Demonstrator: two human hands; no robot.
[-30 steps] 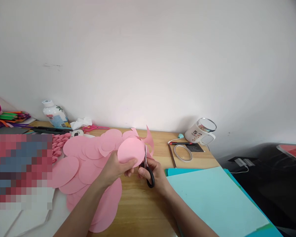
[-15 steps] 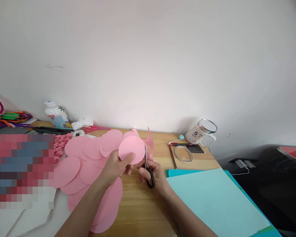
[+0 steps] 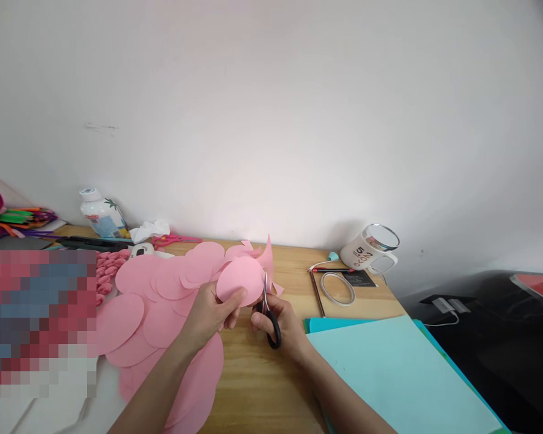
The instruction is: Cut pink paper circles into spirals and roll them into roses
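So, scissors [image 3: 265,296] tips-first, long axis wallward.

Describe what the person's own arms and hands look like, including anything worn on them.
The left hand and right hand wear no gloves. The left forearm and right forearm show no sleeves, watch or bracelet. Some fingers are partly hidden, so rings cannot be ruled out.

Both hands [image 3: 216,310] [image 3: 278,325] raised, fingers curled
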